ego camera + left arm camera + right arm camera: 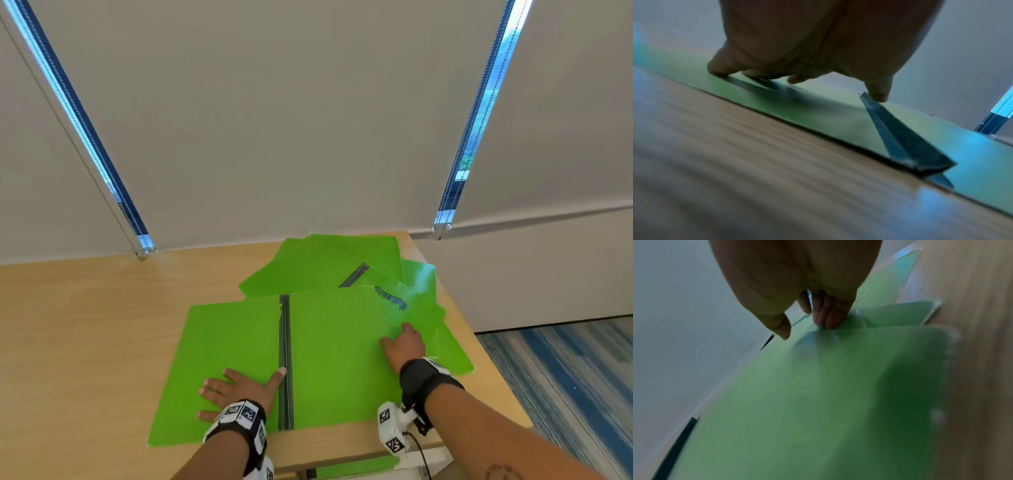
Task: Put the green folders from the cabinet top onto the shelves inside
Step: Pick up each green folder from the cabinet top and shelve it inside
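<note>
An open green folder (335, 359) with a black spine (285, 359) lies flat at the front of the wooden cabinet top (85, 325). My left hand (243, 383) presses flat on its left cover, thumb beside the spine; the left wrist view shows my left hand (797, 76) with its fingertips on the cover (818, 113) near the spine (910, 146). My right hand (397, 335) sits at the right cover's edge. In the right wrist view my right hand (805, 330) has its fingers curled over that edge (818, 402), thumb on top.
More green folders (308, 270) lie fanned behind the open one, and one with a blue spiral binding (421, 301) lies to the right. Another green sheet (356, 467) shows below the front edge. Roller blinds hang behind; blue carpet (565, 377) lies past the cabinet's right edge.
</note>
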`<state>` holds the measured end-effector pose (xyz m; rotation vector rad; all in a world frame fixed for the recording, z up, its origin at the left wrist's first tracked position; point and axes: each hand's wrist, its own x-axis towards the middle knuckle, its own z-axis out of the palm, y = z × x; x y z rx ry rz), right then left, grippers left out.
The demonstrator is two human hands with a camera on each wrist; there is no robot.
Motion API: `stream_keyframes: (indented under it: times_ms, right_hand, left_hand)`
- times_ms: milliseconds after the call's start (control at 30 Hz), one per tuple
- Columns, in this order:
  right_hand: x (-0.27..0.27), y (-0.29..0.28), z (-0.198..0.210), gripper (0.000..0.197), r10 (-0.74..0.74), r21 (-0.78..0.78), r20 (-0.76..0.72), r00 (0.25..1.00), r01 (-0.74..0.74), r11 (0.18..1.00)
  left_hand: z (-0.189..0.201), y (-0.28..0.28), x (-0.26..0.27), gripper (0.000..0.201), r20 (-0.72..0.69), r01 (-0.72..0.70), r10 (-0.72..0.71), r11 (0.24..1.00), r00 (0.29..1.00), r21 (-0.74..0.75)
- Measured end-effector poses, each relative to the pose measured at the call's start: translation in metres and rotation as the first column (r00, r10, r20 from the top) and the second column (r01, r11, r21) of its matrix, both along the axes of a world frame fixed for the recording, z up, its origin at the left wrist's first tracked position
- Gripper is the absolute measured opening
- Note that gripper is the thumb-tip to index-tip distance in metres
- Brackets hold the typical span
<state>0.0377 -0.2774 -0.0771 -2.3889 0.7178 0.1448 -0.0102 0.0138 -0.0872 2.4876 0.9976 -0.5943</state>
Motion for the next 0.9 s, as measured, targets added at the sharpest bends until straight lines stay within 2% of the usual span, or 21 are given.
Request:
stream_keyframes:
  times_ms: [100,233,333,400,533,600,633,700,767,833,900]
  right_hand:
    - [0.013,0.006,0.004,0.06,-0.015,0.158,-0.054,0.998,0.023,0.987]
    - [0.03,0.004,0.015,0.046,-0.073,0.31,-0.11,0.991,0.104,0.945]
    - [0.034,0.007,0.019,0.06,-0.186,0.406,-0.043,0.982,0.187,0.895]
    - [0.035,0.008,0.019,0.067,-0.286,0.528,-0.012,0.958,0.249,0.812]
    - [0.033,0.008,0.026,0.075,-0.441,0.729,-0.081,0.894,0.355,0.585]
    - [0.032,0.013,0.031,0.08,-0.438,0.74,-0.079,0.895,0.348,0.576]
    - [0.031,0.018,0.034,0.08,-0.423,0.72,-0.055,0.905,0.329,0.611]
    - [0.027,0.032,0.042,0.078,-0.373,0.637,0.019,0.928,0.276,0.72]
    - [0.023,0.045,0.05,0.078,-0.317,0.551,0.074,0.945,0.226,0.803]
    - [0.018,0.059,0.06,0.077,-0.238,0.464,0.119,0.964,0.158,0.872]
    - [0.014,0.069,0.068,0.077,-0.197,0.426,0.156,0.968,0.114,0.897]
  left_hand:
    - [0.003,-0.007,0.003,0.146,-0.012,0.009,-0.01,1.0,1.0,-0.024]
    - [0.009,-0.008,0.006,0.151,0.015,0.03,-0.029,0.997,0.999,-0.067]
    - [0.02,-0.008,0.006,0.143,0.081,0.042,-0.031,0.989,0.996,-0.139]
    - [0.031,-0.006,0.008,0.135,0.148,0.015,0.016,0.979,0.989,-0.203]
    - [0.057,0.007,0.016,0.129,0.342,-0.018,0.143,0.939,0.929,-0.344]
    - [0.074,0.01,0.016,0.128,0.43,0.07,0.196,0.845,0.881,-0.53]
    - [0.083,0.01,0.014,0.125,0.449,0.139,0.214,0.762,0.868,-0.632]
    - [0.104,0.005,0.011,0.119,0.397,0.22,0.231,0.546,0.888,-0.809]
    - [0.122,-0.003,0.008,0.106,0.341,0.24,0.237,0.37,0.91,-0.898]
    - [0.133,-0.007,0.006,0.101,0.322,0.249,0.268,0.274,0.908,-0.929]
    - [0.137,-0.006,0.005,0.092,0.332,0.274,0.271,0.231,0.904,-0.934]
